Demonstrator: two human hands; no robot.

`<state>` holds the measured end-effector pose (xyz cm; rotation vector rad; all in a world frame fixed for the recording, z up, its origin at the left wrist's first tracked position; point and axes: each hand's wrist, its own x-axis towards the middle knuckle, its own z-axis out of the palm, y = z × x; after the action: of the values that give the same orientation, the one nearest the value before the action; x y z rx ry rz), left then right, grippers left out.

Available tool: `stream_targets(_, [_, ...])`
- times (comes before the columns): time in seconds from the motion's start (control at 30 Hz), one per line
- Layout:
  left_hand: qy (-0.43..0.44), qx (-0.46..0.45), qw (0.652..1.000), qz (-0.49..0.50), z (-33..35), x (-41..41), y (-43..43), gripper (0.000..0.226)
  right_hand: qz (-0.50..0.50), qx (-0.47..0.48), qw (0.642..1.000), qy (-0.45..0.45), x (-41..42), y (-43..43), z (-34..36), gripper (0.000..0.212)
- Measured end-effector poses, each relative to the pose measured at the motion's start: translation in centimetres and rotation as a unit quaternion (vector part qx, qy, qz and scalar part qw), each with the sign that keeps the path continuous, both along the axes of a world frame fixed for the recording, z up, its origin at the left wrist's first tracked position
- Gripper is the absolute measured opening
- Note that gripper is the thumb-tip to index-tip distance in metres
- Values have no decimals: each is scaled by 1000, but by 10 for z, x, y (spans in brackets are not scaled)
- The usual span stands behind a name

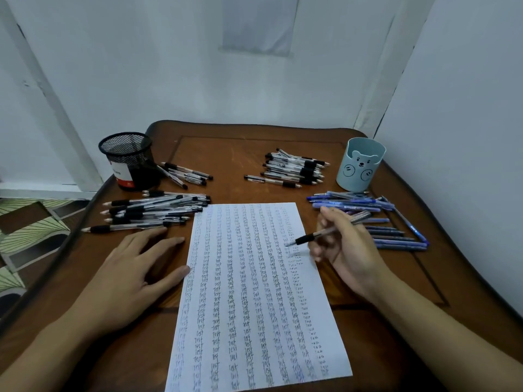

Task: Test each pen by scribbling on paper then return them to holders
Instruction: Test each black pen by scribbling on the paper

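We grip a clear black-grip pen point(328, 230) in our right hand point(343, 250) over the nearly filled white paper sheet point(249, 292), left hand point(133, 273) flat — both holders look empty, so returning remains.

The scene was lit dimly and evenly by soft, cool light, whose source could not be made out. Soft shadows were cast on the table point(232, 171) beneath the left hand point(133, 275) and right hand point(351, 250). The table's edges were bowed by wide-angle distortion. The right hand's fingertips point(316, 253) were slightly blurred, and fine detail was softened throughout.
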<state>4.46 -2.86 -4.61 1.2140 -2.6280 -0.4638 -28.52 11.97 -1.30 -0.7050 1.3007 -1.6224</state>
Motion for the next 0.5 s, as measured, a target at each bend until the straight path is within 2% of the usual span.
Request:
stream_targets(0.1, [1, -1, 1000, 1, 1, 0, 0, 69, 74, -15, 996, 57, -8, -9, -5, 33])
stream_targets(0.2, [8, -6, 1000, 2, 1, 0, 0, 74, 125, -13, 991, 44, -17, -12, -10, 39])
stream_targets(0.27, [5, -9, 1000, 6, 1, 0, 0, 78, 147, -14, 988, 48, -21, -10, -14, 33])
stream_targets(0.33, [0, -13, 1000, 8, 1, 1, -1, 77, 149, -18, 972, 178, -24, -8, -17, 13])
stream_targets(0.4, [-10, -14, 1000, 3, 1, 0, -1, 73, 154, -9, 929, 336, -24, -8, -18, 25])
stream_targets(0.5, [-40, -17, 999, -10, 2, -2, 2, 65, 169, 19, 907, 385, -24, -9, -13, 23])
